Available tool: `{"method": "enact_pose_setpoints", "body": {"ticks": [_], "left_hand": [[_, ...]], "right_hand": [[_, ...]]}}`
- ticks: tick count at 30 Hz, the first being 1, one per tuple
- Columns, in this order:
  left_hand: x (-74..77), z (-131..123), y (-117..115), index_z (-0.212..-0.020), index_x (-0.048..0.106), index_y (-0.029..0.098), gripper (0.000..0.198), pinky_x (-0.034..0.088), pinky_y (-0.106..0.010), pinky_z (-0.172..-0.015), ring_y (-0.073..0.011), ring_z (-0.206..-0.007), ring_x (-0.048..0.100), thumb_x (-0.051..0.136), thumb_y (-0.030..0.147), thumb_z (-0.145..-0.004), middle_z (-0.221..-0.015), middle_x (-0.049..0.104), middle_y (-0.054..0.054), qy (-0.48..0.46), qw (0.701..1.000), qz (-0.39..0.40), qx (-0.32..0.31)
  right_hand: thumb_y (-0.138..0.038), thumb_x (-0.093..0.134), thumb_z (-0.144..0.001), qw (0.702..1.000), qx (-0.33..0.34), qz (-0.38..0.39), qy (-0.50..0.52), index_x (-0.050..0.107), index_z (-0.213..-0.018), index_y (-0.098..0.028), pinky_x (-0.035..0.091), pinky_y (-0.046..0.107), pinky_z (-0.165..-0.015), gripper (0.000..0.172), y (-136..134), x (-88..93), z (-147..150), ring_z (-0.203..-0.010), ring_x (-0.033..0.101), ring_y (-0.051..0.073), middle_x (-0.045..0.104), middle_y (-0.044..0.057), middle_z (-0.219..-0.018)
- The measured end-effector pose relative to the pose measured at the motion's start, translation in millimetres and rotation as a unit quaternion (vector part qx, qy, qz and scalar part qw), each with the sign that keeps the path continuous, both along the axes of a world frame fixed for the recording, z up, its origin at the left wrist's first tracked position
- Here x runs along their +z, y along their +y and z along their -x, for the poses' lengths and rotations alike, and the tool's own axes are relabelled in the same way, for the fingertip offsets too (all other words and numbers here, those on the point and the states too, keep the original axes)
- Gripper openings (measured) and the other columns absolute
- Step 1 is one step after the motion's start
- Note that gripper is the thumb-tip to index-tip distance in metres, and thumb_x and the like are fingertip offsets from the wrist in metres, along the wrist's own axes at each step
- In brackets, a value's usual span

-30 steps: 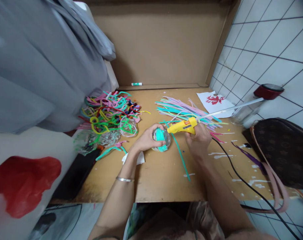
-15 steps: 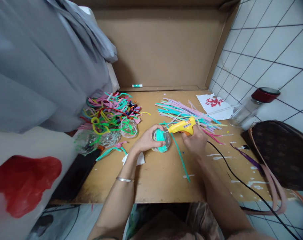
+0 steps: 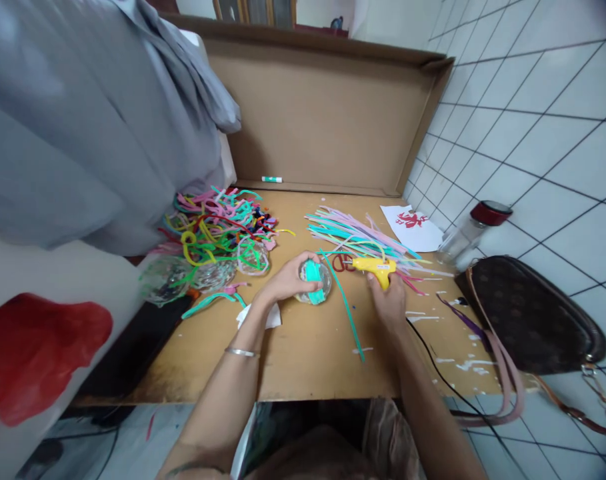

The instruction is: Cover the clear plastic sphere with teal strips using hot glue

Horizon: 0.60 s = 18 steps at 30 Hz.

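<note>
My left hand [image 3: 287,281] is wrapped around a small clear ball [image 3: 313,283] that has a teal pipe cleaner wound round it, resting on the wooden table [image 3: 303,360]. My right hand [image 3: 390,301] grips the handle of a yellow glue gun [image 3: 373,267], its nozzle pointing left and a short way off the ball. A long teal pipe cleaner [image 3: 345,308] lies on the table between my hands. The gun's black cord [image 3: 435,367] trails off to the right along my forearm.
A tangle of bent coloured pipe cleaners [image 3: 217,227] and clear balls [image 3: 217,270] lies to the left. Straight pipe cleaners [image 3: 357,233] fan out behind the gun. A brown handbag [image 3: 527,313], a red-capped jar [image 3: 470,233] and a paper sheet [image 3: 413,225] are right. Cardboard [image 3: 323,120] backs the table.
The glue gun has drawn back to the right, away from the ball, and now sits lower over the table. My view has tilted up a little.
</note>
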<state>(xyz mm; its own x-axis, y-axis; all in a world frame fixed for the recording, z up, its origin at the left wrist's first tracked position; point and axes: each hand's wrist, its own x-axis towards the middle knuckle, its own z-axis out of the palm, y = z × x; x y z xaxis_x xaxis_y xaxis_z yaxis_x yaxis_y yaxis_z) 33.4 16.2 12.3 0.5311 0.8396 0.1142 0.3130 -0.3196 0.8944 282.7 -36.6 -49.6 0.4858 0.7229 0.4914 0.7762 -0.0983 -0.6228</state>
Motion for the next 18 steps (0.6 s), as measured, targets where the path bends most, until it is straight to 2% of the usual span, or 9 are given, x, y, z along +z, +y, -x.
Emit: {"method": "enact_pose_setpoints", "body": {"ticks": [3, 5, 9, 12, 15, 18], "left_hand": [[-3.5, 2, 2, -0.104, 0.051, 0.017, 0.049, 0.046, -0.023, -0.074, -0.0124, -0.078, 0.050, 0.069, 0.033, -0.062, -0.093, 0.054, 0.001, -0.003, 1.000, -0.015, -0.002], [-5.8, 3, 3, -0.106, 0.051, 0.017, 0.049, 0.045, -0.023, -0.074, -0.0124, -0.078, 0.049, 0.069, 0.033, -0.063, -0.094, 0.054, 0.001, -0.006, 1.000, -0.022, -0.004], [-6.5, 3, 4, -0.107, 0.052, 0.017, 0.048, 0.046, -0.025, -0.074, -0.0136, -0.079, 0.050, 0.066, 0.030, -0.063, -0.091, 0.055, 0.001, -0.017, 1.000, -0.026, -0.003], [-4.5, 2, 2, -0.103, 0.052, 0.017, 0.047, 0.045, -0.025, -0.071, -0.0125, -0.074, 0.049, 0.068, 0.030, -0.061, -0.085, 0.054, 0.003, -0.017, 1.000, -0.018, 0.002], [-3.1, 0, 1, -0.101, 0.051, 0.017, 0.048, 0.045, -0.024, -0.071, -0.0121, -0.074, 0.049, 0.071, 0.030, -0.059, -0.086, 0.054, 0.002, -0.036, 0.999, -0.003, -0.005], [-2.5, 0, 1, -0.100, 0.051, 0.017, 0.048, 0.044, -0.024, -0.075, -0.0128, -0.079, 0.050, 0.071, 0.029, -0.059, -0.092, 0.055, 0.001, -0.051, 0.999, -0.003, -0.009]], "right_hand": [[-0.052, 0.042, -0.083, 0.999, -0.021, 0.006, -0.049, 0.057, -0.087, -0.015, 0.040, 0.035, -0.067, 0.040, -5, -18.2, -16, -0.075, 0.051, 0.024, 0.059, 0.011, -0.080], [-0.046, 0.041, -0.084, 0.997, -0.028, 0.007, -0.065, 0.056, -0.089, -0.015, 0.040, 0.036, -0.068, 0.035, -8, -23.1, -20, -0.077, 0.051, 0.025, 0.059, 0.012, -0.081], [-0.033, 0.044, -0.083, 0.991, -0.053, -0.008, -0.119, 0.057, -0.095, -0.013, 0.037, 0.038, -0.073, 0.026, -19, -16.8, -14, -0.084, 0.050, 0.027, 0.057, 0.014, -0.087], [-0.025, 0.046, -0.084, 0.969, -0.081, -0.014, -0.232, 0.059, -0.102, -0.012, 0.032, 0.037, -0.071, 0.026, -27, -2.3, 2, -0.085, 0.049, 0.027, 0.059, 0.015, -0.091], [-0.017, 0.042, -0.088, 0.949, 0.009, 0.001, -0.317, 0.064, -0.097, -0.018, 0.029, 0.035, -0.072, 0.023, -21, 19.9, 25, -0.084, 0.049, 0.023, 0.063, 0.009, -0.091], [-0.016, 0.044, -0.089, 0.924, 0.122, 0.058, -0.358, 0.066, -0.099, -0.022, 0.027, 0.035, -0.077, 0.026, 4, 45.8, 46, -0.091, 0.049, 0.022, 0.065, 0.007, -0.096]]}}
